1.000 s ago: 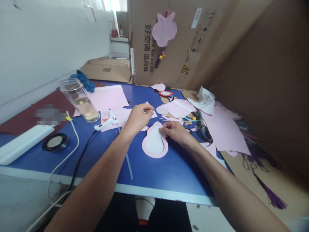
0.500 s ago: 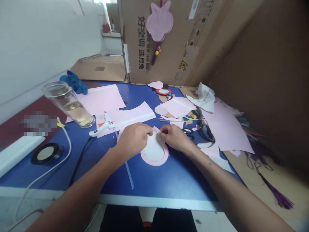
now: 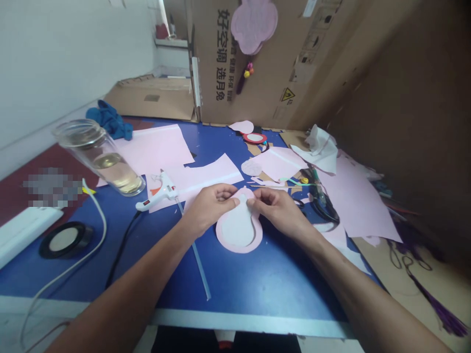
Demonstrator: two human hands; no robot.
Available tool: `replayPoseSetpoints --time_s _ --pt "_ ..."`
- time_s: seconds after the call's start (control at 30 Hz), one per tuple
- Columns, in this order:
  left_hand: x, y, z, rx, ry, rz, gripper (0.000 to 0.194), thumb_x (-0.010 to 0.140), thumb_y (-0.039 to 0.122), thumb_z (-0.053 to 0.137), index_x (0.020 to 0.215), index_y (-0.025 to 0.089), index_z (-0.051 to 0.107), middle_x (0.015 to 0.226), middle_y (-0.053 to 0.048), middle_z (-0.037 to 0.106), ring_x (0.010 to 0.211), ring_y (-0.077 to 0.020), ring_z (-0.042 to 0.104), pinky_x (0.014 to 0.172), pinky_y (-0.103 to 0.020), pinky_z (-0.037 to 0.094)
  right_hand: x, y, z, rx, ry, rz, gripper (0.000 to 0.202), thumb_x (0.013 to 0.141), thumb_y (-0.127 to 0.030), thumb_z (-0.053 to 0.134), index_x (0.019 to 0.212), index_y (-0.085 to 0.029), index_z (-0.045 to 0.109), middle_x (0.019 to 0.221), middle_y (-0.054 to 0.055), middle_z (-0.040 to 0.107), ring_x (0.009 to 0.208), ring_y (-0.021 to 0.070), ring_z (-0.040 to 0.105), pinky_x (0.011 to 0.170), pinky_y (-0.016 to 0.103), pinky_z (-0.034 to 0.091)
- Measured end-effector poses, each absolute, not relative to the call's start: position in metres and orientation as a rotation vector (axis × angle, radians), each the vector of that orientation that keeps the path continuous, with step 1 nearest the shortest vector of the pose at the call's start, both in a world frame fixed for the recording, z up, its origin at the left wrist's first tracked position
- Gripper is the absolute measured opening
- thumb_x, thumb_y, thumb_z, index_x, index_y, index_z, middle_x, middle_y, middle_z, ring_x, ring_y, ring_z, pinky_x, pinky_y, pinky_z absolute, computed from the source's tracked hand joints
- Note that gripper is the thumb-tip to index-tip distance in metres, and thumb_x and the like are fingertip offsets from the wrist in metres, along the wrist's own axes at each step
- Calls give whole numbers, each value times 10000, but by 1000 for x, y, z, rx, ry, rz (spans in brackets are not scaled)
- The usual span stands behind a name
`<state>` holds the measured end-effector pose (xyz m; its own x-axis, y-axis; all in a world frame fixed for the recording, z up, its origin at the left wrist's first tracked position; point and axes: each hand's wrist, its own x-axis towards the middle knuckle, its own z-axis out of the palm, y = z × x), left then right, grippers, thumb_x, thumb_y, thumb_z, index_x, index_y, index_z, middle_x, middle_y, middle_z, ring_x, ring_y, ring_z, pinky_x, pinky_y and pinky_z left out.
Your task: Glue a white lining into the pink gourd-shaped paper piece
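Gourd-shaped pink card [image 3: 239,249] lies on the blue tabletop [image 3: 265,289] in front of me, its wide end toward me, with a white inner layer [image 3: 237,228] inside its rim. My left hand [image 3: 208,206] and right hand [image 3: 283,208] both grip narrowly at its upper part, thumbs on top and close together; I cannot tell how my hidden fingertips sit underneath. A dark crescent shows between the white layer and the rim at the lower right, so I judge that uneven thumb pressure could skew the layer or crease the slim neck. Pulling my hands apart could tear it there.

Left of the card lies a glue gun [image 3: 162,193], its translucent stick [image 3: 200,272] running under my left forearm; a leftward sweep could catch it or the black cable [image 3: 123,245] and drag the gun. A glass bottle [image 3: 123,176] with liquid stands beyond the gun, farther left of the card, and a hard knock could spill it. Just right of the card, black scissors [image 3: 303,201] and black-handled pliers [image 3: 326,208] crowd my right hand, while a thin wooden stick [image 3: 275,187] lies beyond it.
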<state>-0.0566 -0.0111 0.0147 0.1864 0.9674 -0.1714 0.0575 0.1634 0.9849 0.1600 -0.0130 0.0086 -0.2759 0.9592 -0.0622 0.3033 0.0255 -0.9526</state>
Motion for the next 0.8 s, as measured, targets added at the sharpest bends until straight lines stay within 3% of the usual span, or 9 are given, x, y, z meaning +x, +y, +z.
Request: replayPoseSetpoints --time_s 0.13,0.33,0.8 --pt "-56 -13 18 1078 1120 877 193 760 284 876 900 168 809 887 -46 800 758 -156 697 755 -301 550 157 -15 8 -1294 -1636 1293 363 900 -561 739 811 -219 661 747 0 620 662 158 495 617 301 381" --pt "-58 -14 16 1136 1188 886 213 742 370 878 779 181 788 696 12 677 610 -115 549 605 -263 419 155 -17 6 -1293 -1665 1290 353 909 -541 729 789 -219 646 720 -14 571 646 148 454 598 295 344" --pt "-56 -19 16 1196 1209 885 212 742 360 840 836 186 765 756 -3 720 637 -140 622 595 -256 449 156 -19 7 -1264 -1601 1344 373 918 -562 733 805 -218 646 724 -16 559 654 148 449 601 290 343"
